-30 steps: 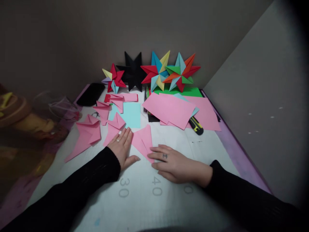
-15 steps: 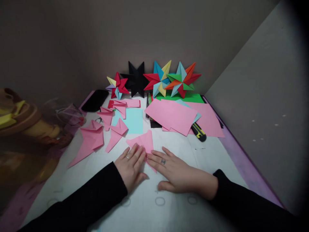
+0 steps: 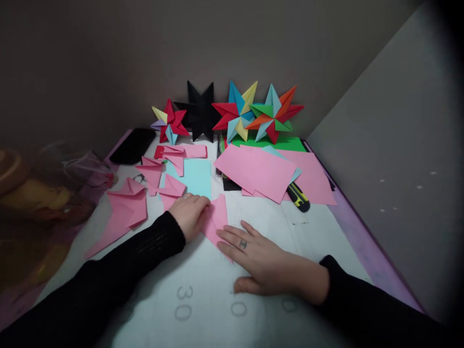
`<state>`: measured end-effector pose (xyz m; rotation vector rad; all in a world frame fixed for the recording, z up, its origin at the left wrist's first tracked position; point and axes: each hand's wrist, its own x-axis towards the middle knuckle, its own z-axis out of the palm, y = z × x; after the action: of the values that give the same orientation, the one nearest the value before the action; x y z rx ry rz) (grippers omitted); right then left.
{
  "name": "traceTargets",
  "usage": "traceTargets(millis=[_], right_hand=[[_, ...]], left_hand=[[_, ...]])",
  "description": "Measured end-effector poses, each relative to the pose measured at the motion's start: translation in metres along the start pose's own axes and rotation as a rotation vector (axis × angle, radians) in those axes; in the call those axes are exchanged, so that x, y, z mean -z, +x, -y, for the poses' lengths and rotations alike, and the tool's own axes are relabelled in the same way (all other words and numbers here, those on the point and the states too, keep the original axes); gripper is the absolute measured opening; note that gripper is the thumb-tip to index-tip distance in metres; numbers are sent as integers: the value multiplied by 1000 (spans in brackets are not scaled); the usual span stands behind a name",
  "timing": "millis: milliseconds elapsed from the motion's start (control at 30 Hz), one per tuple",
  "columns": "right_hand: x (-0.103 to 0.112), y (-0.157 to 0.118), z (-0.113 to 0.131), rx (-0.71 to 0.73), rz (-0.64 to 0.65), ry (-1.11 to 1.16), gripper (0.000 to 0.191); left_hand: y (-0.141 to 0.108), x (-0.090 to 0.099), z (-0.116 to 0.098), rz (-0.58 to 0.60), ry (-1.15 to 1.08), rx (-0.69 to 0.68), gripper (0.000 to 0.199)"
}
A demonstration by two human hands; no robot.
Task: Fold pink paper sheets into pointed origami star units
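Note:
A folded piece of pink paper (image 3: 218, 216) lies on the white work surface in front of me. At its upper left edge my left hand (image 3: 190, 213) is closed, fingers curled down and seemingly pinching the edge; the thumb is partly hidden. My right hand (image 3: 253, 258) lies flat with fingers stretched out, its fingertips resting on the paper's lower right side. Just beyond my left hand is another folded pink piece (image 3: 173, 187), partly covered by it. A larger pink folded piece (image 3: 128, 205) lies farther left.
Paper stars, among them a black one (image 3: 201, 112), lean against the wall. Pink sheets (image 3: 259, 171) and a yellow-black utility knife (image 3: 299, 197) lie at the right. A light-blue sheet (image 3: 197, 174) and a phone (image 3: 133, 146) are at the back left. A blurred brown object (image 3: 39, 198) stands left.
My left hand has gone from lying flat on the pink paper to curling at its left edge, moving slightly up and left. My right hand stays nearly in place. The view has shifted a little.

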<state>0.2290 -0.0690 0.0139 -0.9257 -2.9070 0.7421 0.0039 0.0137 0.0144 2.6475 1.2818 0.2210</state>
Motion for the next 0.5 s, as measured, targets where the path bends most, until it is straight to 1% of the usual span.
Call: traceTargets(millis=[67, 133, 333, 500], right_hand=[[1, 1, 0, 3, 19, 3, 81], [2, 1, 0, 6, 35, 6, 83], [0, 4, -2, -7, 44, 13, 88], [-3, 3, -4, -4, 18, 35, 89]], left_hand=[[6, 0, -2, 74, -8, -16, 21], [8, -1, -2, 104, -19, -3, 21], [9, -4, 4, 95, -148, 59, 14], [13, -2, 5, 107, -200, 85, 11]])
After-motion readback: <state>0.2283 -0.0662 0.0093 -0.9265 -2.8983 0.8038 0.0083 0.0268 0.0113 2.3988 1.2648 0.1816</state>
